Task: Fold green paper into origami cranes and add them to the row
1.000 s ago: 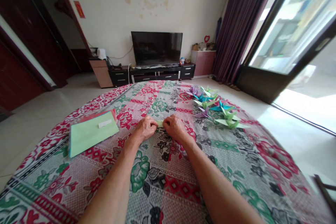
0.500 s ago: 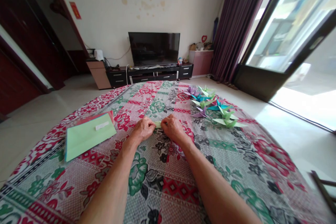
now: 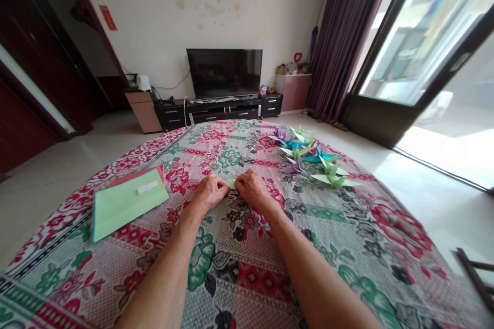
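Observation:
A small folded piece of pale green paper shows between my two hands, low over the middle of the table. My left hand pinches its left end, and my right hand pinches the right end. Fingers cover most of the paper, so its exact folded shape is hidden. To the left lies a stack of coloured paper sheets, light green on top, with blue and red edges showing beneath. A small white strip rests on the top sheet.
Several folded paper cranes in green, blue and purple stand at the right rear of the table. A flowered tablecloth covers the round table. Beyond it are a television on a low cabinet and, at the lower right, a dark chair.
The view has shifted slightly, so the paper stack and cranes appear a little further left. Both hands keep their pinch on the green paper, with hardly any movement.

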Available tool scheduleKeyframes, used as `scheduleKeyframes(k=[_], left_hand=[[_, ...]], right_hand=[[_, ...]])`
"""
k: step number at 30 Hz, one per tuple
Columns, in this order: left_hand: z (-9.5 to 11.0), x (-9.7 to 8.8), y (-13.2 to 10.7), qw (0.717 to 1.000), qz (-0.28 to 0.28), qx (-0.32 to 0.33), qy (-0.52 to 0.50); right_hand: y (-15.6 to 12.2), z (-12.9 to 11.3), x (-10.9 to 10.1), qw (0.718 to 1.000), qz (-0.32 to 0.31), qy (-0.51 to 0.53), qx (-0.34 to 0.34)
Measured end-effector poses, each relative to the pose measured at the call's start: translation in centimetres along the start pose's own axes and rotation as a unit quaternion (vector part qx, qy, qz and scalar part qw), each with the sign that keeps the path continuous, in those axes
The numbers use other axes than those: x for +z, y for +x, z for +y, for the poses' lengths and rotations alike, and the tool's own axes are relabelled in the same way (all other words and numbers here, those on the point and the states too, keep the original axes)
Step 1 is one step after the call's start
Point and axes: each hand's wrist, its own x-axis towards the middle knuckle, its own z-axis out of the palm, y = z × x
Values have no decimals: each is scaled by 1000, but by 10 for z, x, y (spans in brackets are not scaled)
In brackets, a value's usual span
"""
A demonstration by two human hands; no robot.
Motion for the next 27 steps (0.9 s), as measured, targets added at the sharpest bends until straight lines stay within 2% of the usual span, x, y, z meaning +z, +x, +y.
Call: scheduleKeyframes(k=[5, 8, 10, 13, 17, 20, 22, 24, 27], left_hand=[[-3, 0, -2, 1000, 10, 24, 6], [-9, -1, -5, 997, 52, 48, -4], [-14, 0, -5, 993, 92, 66, 8], [-18, 2, -5, 989, 111, 91, 24], [-18, 3, -5, 992, 113, 56, -23], [-14, 2, -6, 984, 108, 2, -141], [-10, 1, -5, 958, 112, -39, -261], [-5, -1, -5, 913, 123, -83, -380], [2, -5, -6, 845, 94, -127, -511]], right_hand=[[-1, 4, 3, 1000, 11, 9, -2], [-2, 5, 3, 999, 38, 16, -1], [-3, 5, 2, 999, 27, 11, -14], [-4, 4, -3, 1000, 7, -12, -22], [-6, 3, -9, 998, 52, -31, -23], [-4, 3, -9, 998, 49, 39, -27], [-1, 3, -7, 990, 57, 128, -14], [4, 1, -3, 970, 82, 228, 16], [8, -2, 4, 908, 83, 407, 55]])
